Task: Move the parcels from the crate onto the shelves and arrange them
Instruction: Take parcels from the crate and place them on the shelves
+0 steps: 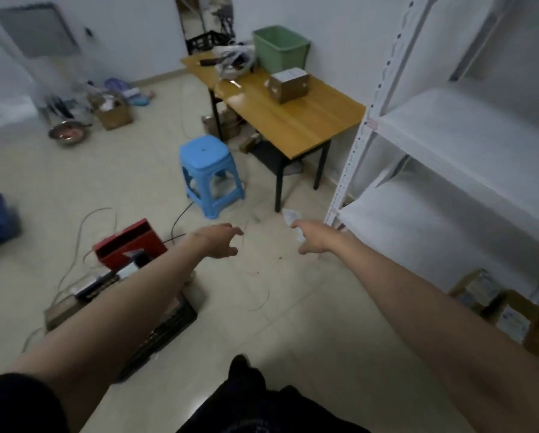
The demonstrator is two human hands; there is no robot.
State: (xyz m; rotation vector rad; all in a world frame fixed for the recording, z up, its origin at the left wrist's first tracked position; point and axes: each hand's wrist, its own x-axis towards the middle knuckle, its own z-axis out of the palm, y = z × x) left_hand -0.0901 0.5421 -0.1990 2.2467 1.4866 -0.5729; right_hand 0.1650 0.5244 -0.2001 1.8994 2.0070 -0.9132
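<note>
A black crate (165,332) lies on the floor at lower left, mostly hidden under my left forearm. Parcels sit in and around it, among them a red box (127,242) and a dark flat one (96,284). The white metal shelves (449,170) stand on the right, their upper boards bare. Taped parcels (480,290) rest on the bottom level. My left hand (221,240) hangs over the floor past the crate, fingers loosely spread, holding nothing. My right hand (313,237) reaches toward the shelf's corner post, fingers relaxed and holding nothing, with a crumpled white scrap (290,215) just beyond it.
A blue plastic stool (210,175) stands ahead. Behind it is a wooden table (293,117) with a cardboard box (288,84) and a green bin (280,48). Cables (99,214) trail across the tiled floor. Clutter and a metal bowl (68,132) lie far left.
</note>
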